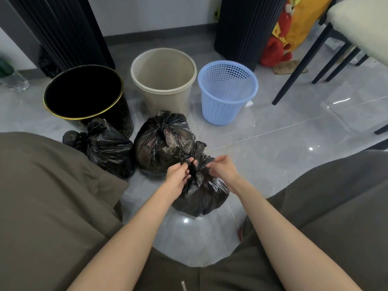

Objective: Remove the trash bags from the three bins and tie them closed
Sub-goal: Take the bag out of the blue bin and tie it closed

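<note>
Far row, no liner showing: black bin (pixel 84 93) (inside too dark to read), beige bin (pixel 163 72), blue bin (pixel 227 91).

Left bag (pixel 107 148) lies on the floor (pixel 283 156) against the black bin's base, neck knotted. Middle bag (pixel 161 141) sits just near of the beige bin, neck gathered and apparently tied.

Left hand (pixel 178 175) has its fingers clamped on the twisted neck of the third bag (pixel 201 192), which rests on the floor between the knees. Right hand (pixel 222 169) has its fingers curled onto the same neck.

Risks, as I judge them:
- The film is thin, so a hard pull may tear the neck.
- The tails are short and may slip free before the knot cinches.
- The tile is glossy, so the bag may slide.
- The loose tail touches the middle bag and may snag.
</note>
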`<act>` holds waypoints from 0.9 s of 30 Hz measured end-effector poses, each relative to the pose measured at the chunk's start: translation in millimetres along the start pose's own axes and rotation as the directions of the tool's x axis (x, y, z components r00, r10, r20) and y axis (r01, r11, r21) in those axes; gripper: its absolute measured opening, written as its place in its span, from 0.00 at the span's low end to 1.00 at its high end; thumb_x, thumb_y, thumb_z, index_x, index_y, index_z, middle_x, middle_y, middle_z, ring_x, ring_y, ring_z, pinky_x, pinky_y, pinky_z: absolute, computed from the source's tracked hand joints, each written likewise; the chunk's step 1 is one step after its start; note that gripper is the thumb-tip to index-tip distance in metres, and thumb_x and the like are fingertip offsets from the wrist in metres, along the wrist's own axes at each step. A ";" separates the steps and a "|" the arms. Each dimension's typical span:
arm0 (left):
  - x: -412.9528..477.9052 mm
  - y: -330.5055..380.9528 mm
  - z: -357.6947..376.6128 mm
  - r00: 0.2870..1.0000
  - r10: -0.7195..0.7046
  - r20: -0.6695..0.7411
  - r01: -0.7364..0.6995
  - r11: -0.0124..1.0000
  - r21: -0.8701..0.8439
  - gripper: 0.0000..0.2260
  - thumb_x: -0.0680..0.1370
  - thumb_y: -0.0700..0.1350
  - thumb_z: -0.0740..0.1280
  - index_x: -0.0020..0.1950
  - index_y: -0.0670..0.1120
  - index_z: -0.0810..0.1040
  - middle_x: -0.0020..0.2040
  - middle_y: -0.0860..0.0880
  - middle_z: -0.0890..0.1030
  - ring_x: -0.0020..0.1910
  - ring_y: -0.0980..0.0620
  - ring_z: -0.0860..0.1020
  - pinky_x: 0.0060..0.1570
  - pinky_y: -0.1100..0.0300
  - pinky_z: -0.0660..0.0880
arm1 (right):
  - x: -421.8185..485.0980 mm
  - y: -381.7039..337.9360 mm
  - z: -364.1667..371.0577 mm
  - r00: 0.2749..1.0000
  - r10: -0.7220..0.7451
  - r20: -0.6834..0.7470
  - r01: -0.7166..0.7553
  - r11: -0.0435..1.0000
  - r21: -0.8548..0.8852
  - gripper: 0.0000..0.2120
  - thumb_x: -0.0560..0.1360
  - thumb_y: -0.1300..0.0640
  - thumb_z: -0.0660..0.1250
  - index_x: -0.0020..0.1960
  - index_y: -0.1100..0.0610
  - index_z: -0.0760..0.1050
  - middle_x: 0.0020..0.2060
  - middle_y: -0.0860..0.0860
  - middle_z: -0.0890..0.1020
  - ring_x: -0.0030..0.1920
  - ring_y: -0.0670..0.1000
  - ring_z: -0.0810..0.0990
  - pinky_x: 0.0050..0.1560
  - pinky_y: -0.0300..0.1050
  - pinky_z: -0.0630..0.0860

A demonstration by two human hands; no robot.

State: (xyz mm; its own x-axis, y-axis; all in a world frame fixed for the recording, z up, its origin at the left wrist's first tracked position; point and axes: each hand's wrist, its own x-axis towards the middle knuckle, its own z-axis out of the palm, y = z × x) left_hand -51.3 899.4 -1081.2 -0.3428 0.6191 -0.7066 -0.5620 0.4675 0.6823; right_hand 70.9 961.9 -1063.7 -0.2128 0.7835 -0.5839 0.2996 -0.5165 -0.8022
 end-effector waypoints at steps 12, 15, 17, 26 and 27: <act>-9.5 3.6 0.3 0.988 -0.127 0.093 0.136 0.986 -0.095 0.12 0.80 0.43 0.60 0.61 0.52 0.78 0.29 0.55 0.69 0.29 0.58 0.60 0.35 0.65 0.65 | -1.5 21.0 17.3 0.976 -0.186 0.114 0.216 0.902 -0.373 0.12 0.74 0.59 0.69 0.56 0.61 0.81 0.49 0.51 0.83 0.48 0.44 0.79 0.54 0.36 0.73; -11.1 4.9 2.2 0.987 -0.132 0.092 0.140 0.986 -0.087 0.12 0.81 0.44 0.60 0.60 0.53 0.77 0.30 0.55 0.68 0.29 0.58 0.60 0.38 0.63 0.65 | -1.1 24.3 19.0 0.964 -0.236 0.124 0.266 0.872 -0.411 0.12 0.73 0.57 0.70 0.54 0.60 0.82 0.50 0.53 0.84 0.49 0.46 0.80 0.57 0.40 0.74; -10.1 6.7 2.8 0.990 -0.122 0.065 0.127 0.988 -0.089 0.09 0.81 0.44 0.60 0.55 0.54 0.78 0.29 0.55 0.69 0.29 0.58 0.60 0.38 0.63 0.66 | -0.9 26.5 21.6 0.957 -0.258 0.135 0.291 0.860 -0.419 0.12 0.74 0.56 0.70 0.54 0.61 0.82 0.50 0.52 0.84 0.49 0.47 0.80 0.57 0.40 0.74; 0.0 11.4 -5.6 1.000 0.002 -0.006 -0.002 0.998 -0.065 0.12 0.82 0.42 0.56 0.42 0.51 0.76 0.41 0.55 0.77 0.35 0.57 0.68 0.41 0.62 0.73 | 1.3 27.4 27.4 0.990 -0.049 0.135 0.053 0.998 -0.032 0.09 0.80 0.59 0.59 0.42 0.58 0.73 0.33 0.51 0.73 0.28 0.43 0.66 0.29 0.33 0.64; -1.4 11.0 -3.7 1.000 0.016 -0.007 -0.016 0.999 -0.037 0.13 0.81 0.42 0.56 0.42 0.51 0.76 0.40 0.55 0.76 0.34 0.58 0.68 0.40 0.63 0.72 | 1.8 27.3 27.9 0.990 -0.039 0.138 0.044 0.999 -0.033 0.09 0.80 0.58 0.58 0.42 0.57 0.73 0.33 0.51 0.72 0.26 0.42 0.65 0.28 0.32 0.63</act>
State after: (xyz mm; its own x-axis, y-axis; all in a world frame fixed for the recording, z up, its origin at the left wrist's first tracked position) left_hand -59.7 901.4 -1073.3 -0.3567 0.6224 -0.6967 -0.5841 0.4334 0.6862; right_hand 52.7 939.6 -1090.1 -0.3504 0.7479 -0.5637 0.3201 -0.4701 -0.8226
